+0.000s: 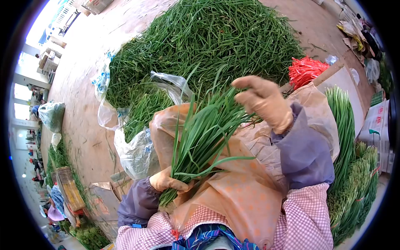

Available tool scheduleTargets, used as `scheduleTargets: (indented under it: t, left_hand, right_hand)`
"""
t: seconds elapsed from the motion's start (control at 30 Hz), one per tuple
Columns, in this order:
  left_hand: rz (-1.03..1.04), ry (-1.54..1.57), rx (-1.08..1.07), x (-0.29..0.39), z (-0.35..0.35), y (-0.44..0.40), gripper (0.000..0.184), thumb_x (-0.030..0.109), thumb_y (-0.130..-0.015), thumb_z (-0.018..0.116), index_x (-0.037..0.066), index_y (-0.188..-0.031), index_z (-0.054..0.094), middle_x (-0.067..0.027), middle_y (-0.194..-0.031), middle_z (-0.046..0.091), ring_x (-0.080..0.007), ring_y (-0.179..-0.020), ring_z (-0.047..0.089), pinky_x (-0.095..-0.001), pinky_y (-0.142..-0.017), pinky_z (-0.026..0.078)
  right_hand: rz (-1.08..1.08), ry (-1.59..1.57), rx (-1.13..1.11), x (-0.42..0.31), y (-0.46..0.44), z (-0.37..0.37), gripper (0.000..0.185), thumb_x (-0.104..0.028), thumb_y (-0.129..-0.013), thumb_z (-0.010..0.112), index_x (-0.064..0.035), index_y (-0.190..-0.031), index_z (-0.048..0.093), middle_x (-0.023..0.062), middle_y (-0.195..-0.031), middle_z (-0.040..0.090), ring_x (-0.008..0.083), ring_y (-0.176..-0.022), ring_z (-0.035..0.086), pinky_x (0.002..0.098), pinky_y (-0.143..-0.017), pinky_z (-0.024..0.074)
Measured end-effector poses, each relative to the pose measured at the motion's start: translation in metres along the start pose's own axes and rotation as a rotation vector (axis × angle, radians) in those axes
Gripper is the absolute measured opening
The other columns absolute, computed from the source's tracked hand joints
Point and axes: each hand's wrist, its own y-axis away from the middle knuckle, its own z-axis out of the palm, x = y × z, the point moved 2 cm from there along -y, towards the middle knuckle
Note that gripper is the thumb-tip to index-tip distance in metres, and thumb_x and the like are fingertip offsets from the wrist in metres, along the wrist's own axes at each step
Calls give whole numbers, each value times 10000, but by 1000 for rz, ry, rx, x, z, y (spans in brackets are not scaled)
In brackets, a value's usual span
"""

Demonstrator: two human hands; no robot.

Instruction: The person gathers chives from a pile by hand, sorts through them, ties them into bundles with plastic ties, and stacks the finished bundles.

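My left hand, in a tan glove, is closed around the lower end of a bunch of garlic chives. The long flat leaves fan up and to the right across my lap. At the upper right of the bunch is my right hand, also gloved, with thumb and fingers apart beside the leaf tips. I see nothing held in it. A translucent orange-dotted apron covers my lap under the bunch. In front of me lies a large heap of loose chives.
Red plastic ties lie right of the heap. Sorted chive bundles are stacked at my right, near a white crate. Plastic sheeting sits at the heap's left edge. Farther left are a filled bag, a basket and other people.
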Motion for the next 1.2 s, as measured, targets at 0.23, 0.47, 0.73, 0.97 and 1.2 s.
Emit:
scheduleTargets:
  t: [0.23,0.47,0.73,0.97,1.2]
  left_hand:
    - [-28,50,31,1,1,4,503,28,-713,681,-22,-1189,526,-64,-767,549,-124,-598,497,-248,-519,405]
    - [0,157,11,-3,-6,2,501,2,-688,701,-53,-1157,533,-89,-694,536,-152,-536,461,-290,-485,379]
    - [-10,78,6,-2,-3,0,499,22,-706,700,-31,-1177,545,-85,-751,550,-148,-571,493,-271,-501,402]
    - [10,85,-19,5,3,-4,488,22,-769,646,-16,-1235,505,-69,-796,547,-119,-610,509,-241,-518,414]
    - [11,67,139,8,13,-13,360,38,-777,633,-16,-1128,572,-65,-739,547,-121,-603,508,-245,-532,414]
  right_hand:
    - [-540,478,260,22,-23,1,100,-119,-895,641,-22,-917,645,9,-713,616,101,-622,568,243,-575,479]
    - [-120,-44,238,22,-3,-93,210,-283,-920,626,-74,-921,645,10,-617,597,64,-436,490,196,-395,372]
    - [-88,-9,44,71,8,-44,283,-315,-940,593,-88,-773,616,-33,-601,541,47,-457,454,211,-400,343]
    - [-393,318,462,55,5,-74,133,-105,-918,619,-20,-1020,622,-15,-825,599,78,-744,528,229,-658,455]
    - [-919,849,-107,-13,57,62,418,-120,-755,694,-49,-1148,572,87,-988,612,233,-939,586,385,-879,435]
